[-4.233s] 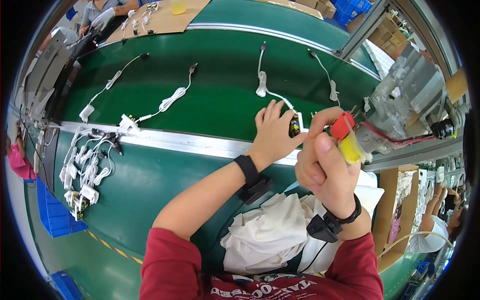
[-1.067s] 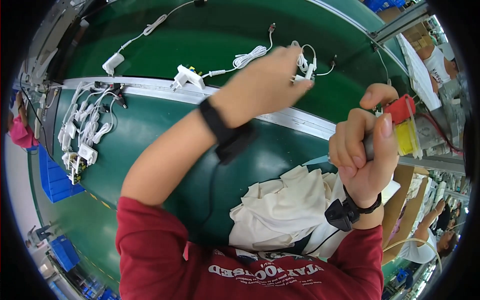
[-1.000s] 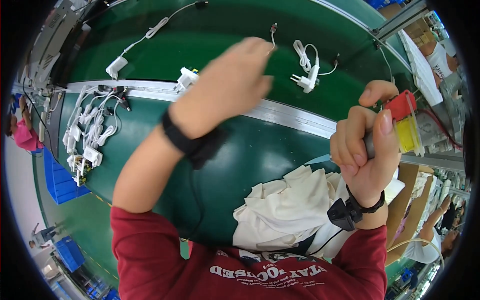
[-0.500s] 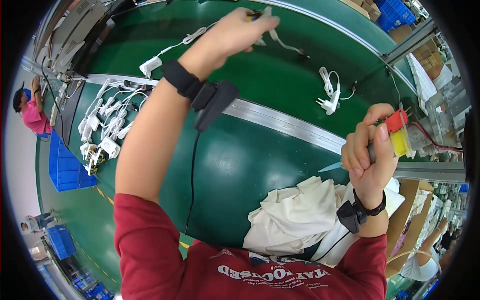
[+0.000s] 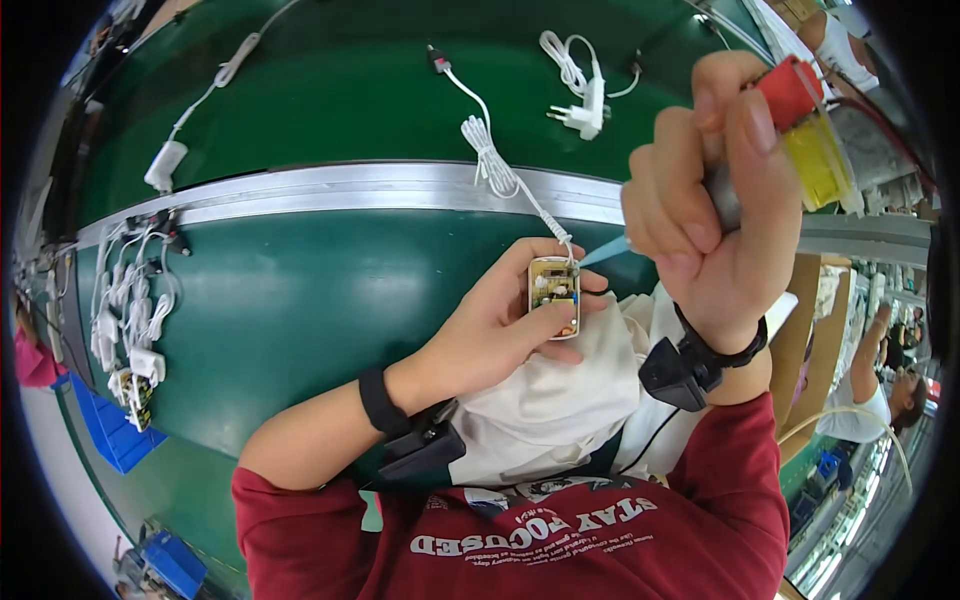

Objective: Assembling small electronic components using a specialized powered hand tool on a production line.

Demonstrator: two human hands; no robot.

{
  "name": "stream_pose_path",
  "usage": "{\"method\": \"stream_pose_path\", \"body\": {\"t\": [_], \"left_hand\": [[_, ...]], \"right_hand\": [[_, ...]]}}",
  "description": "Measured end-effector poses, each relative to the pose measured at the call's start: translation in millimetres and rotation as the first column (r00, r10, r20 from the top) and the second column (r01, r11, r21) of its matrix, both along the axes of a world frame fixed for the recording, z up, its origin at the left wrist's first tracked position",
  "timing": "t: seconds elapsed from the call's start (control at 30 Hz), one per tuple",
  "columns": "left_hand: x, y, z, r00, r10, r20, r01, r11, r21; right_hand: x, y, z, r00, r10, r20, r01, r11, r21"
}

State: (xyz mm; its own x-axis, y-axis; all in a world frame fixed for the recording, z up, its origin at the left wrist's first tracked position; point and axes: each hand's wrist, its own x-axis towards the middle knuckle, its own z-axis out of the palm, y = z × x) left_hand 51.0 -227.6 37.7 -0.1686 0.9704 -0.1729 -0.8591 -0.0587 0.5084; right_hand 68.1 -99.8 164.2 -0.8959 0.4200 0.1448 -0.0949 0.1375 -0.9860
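Observation:
My left hand (image 5: 500, 325) holds a small open charger half (image 5: 555, 296) with its circuit board showing, close to my chest over a white cloth (image 5: 560, 400). A white bundled cord (image 5: 500, 170) runs from it up across the metal rail. My right hand (image 5: 715, 200) is shut on a power tool with a red and yellow end (image 5: 805, 130); its pale tip (image 5: 605, 252) points at the top right of the charger half.
A green conveyor belt (image 5: 360, 90) carries a white plug with coiled cord (image 5: 585, 95) and another charger (image 5: 165, 165). A metal rail (image 5: 330, 190) crosses in front. Several white chargers (image 5: 125, 325) pile at the left. Blue bins (image 5: 115, 440) sit below; another person (image 5: 885, 350) works at right.
My left hand reached far out over the belt, took a corded charger half and brought it back to my chest. The tool in my right hand has come down beside it.

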Motion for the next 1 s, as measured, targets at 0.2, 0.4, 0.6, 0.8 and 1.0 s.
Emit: {"method": "stream_pose_path", "body": {"t": [0.2, 0.4, 0.6, 0.8, 1.0], "left_hand": [[1.6, -1.9, -6.1, 0.998, -0.02, 0.056, 0.015, 0.996, 0.091], [-1.3, -4.7, -4.0, 0.998, -0.01, 0.058, 0.004, 0.996, 0.091], [-3.4, -1.7, -5.3, 1.0, -0.006, 0.03, 0.004, 0.997, 0.075], [-18.4, 8.9, -16.8, 0.986, 0.103, 0.133, -0.097, 0.994, -0.049], [-23.7, 9.0, -31.4, 0.98, 0.155, 0.123, -0.155, 0.988, -0.012]], "right_hand": [[3.3, -0.1, 0.6, 0.999, 0.015, 0.039, -0.013, 0.999, -0.045], [5.6, -1.6, 3.1, 0.997, 0.049, 0.057, -0.041, 0.991, -0.13], [3.8, -3.0, 5.5, 0.996, 0.082, 0.046, -0.069, 0.969, -0.236], [15.0, -0.8, 2.2, 0.992, 0.124, 0.037, -0.108, 0.952, -0.288], [4.6, 0.5, -14.8, 0.983, 0.186, 0.008, -0.174, 0.936, -0.307]]}}
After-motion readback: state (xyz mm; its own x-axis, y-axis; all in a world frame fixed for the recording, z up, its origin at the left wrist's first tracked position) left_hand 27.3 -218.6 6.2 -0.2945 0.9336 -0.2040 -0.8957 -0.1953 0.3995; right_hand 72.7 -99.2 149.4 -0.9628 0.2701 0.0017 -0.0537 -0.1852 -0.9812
